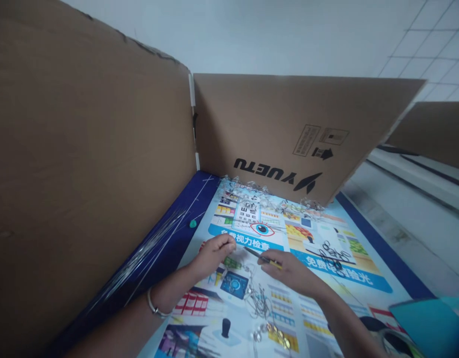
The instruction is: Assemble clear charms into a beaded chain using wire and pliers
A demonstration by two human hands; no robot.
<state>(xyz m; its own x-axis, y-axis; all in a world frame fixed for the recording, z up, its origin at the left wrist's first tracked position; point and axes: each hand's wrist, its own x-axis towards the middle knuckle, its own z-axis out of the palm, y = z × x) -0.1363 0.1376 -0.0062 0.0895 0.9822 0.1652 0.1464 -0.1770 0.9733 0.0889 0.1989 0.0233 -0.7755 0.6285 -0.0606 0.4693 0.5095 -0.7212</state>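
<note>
My left hand (213, 254) rests on a printed poster (319, 298) that covers the table, its fingers pinched together on something too small to make out. My right hand (289, 271) lies just to its right, closed on a thin yellow-handled tool (265, 257) whose tip points toward the left fingers. Below and between the two hands sits a tangle of thin wire pieces (257, 298). A bangle (155, 306) circles my left wrist.
Cardboard walls stand at the left (84, 164) and at the back (289, 129). Clear beads (252, 189) lie along the back wall's foot. Long thin wires (147, 253) lie at the left, dark rings (334, 253) at the right, a teal sheet (434, 323) at the lower right.
</note>
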